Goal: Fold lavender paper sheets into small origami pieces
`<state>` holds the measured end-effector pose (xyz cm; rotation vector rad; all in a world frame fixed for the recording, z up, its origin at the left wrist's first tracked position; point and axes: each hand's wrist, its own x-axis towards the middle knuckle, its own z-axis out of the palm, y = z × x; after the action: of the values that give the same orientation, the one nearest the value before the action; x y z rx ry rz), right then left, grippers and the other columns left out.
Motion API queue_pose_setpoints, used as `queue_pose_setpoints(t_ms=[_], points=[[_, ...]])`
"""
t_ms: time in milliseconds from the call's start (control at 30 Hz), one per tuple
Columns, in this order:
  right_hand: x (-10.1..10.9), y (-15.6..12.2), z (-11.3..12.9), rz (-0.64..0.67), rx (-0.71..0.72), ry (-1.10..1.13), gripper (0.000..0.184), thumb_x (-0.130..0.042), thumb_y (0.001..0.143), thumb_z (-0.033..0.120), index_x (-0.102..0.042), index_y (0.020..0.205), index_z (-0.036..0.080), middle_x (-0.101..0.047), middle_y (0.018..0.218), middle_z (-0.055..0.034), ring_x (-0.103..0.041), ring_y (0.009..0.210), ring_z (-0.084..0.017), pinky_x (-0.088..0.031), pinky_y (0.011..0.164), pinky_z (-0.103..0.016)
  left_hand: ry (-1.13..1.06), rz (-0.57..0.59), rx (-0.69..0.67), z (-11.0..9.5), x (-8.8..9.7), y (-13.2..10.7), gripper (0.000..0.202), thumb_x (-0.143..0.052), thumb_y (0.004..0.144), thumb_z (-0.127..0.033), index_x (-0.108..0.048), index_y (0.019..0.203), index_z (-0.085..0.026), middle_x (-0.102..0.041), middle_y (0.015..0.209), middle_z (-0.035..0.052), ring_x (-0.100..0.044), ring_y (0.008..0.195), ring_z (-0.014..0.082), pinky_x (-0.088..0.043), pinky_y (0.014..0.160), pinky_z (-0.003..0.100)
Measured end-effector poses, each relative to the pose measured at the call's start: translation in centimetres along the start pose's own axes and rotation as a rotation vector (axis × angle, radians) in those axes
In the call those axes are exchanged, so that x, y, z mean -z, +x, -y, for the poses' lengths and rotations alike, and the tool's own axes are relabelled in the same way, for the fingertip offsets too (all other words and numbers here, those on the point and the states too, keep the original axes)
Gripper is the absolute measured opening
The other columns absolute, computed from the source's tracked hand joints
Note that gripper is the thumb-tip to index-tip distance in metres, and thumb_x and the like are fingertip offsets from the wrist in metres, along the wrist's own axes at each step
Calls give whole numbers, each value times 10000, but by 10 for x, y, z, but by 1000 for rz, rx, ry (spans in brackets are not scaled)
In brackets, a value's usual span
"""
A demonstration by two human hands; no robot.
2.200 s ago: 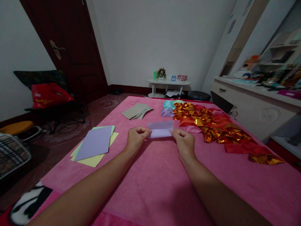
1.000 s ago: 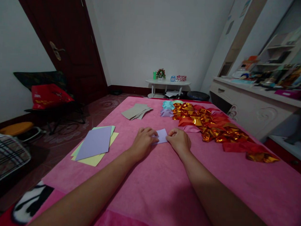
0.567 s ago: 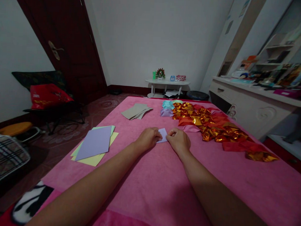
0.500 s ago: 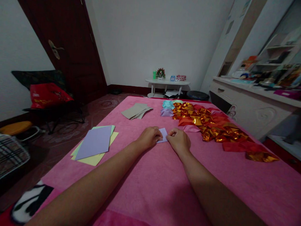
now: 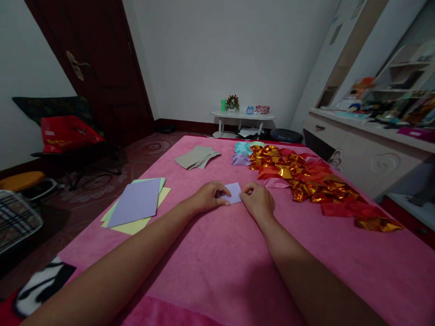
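We reach forward with both forearms angled inward from the lower corners of the view, and our two hands meet over a small lilac paper lying on the pink-covered surface (image 5: 213, 277). The lilac paper (image 5: 234, 191) sits between them, near the middle of the view. Our left forearm (image 5: 128, 255) comes up in a long slant, and our left hand (image 5: 209, 197) is turned sideways, partly open: the thumb lies nearest us, parted from the bent fingers, with the fingertips at the paper's left side. We cannot tell how firmly they press. Our right forearm (image 5: 303, 266) slants in the other way, the wrist only slightly bent, and our right hand (image 5: 259, 198) is closed more tightly, fingers curled under, thumb and forefinger drawn together on the paper's right edge, which they seem to pinch. Left of our hands we have a fanned pile of lilac, green and yellow sheets (image 5: 134, 203); beyond the left hand lie overlapping grey cards (image 5: 197, 157). Past our right hand spread crumpled, shiny gold and red pieces (image 5: 299, 177).
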<state>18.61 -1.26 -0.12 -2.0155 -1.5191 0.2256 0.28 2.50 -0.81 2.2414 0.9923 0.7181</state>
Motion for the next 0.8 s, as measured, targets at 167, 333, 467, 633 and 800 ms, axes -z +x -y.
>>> queue_pose_setpoints(t_ms=[167,333,467,633,800], points=[[-1,0,1,7,4,-6,76,-624,672,301,-662,731,272,-695,723,18,-626,680,-168,-313,512,-247,195,-129,189,-15,-16,16,296,-761,604,-456,-646,666,-190,-574,643,-10,-468,580,120,-265,515,224],[-1,-1,0,12,0,-2,63,-623,679,296,-649,732,275,-697,733,35,-623,687,-166,-320,519,-246,31,-5,122,-6,-6,12,222,-743,633,-368,-661,719,-180,-561,661,-17,-449,570,103,-292,517,205],[1,0,-2,9,18,10,56,-594,711,263,-640,743,263,-682,728,19,-618,699,-172,-378,573,-255,-183,85,29,4,9,0,248,-678,645,-173,-704,892,-155,-557,701,-10,-458,606,97,-358,558,192],[-4,-18,18,-157,398,325,320,-529,807,286,-575,1116,214,-584,1183,-96,-525,1122,-231,-411,945,-366,-240,68,90,5,6,1,264,-717,585,-181,-686,842,-129,-554,681,-17,-481,620,105,-388,566,194],[-25,-48,50,299,654,543,756,-467,878,490,-109,1487,220,-108,1559,-93,-44,1438,-223,-141,1150,-446,-289,-17,45,11,-2,5,274,-676,538,-78,-660,805,-137,-622,774,27,-575,719,146,-444,657,228]])
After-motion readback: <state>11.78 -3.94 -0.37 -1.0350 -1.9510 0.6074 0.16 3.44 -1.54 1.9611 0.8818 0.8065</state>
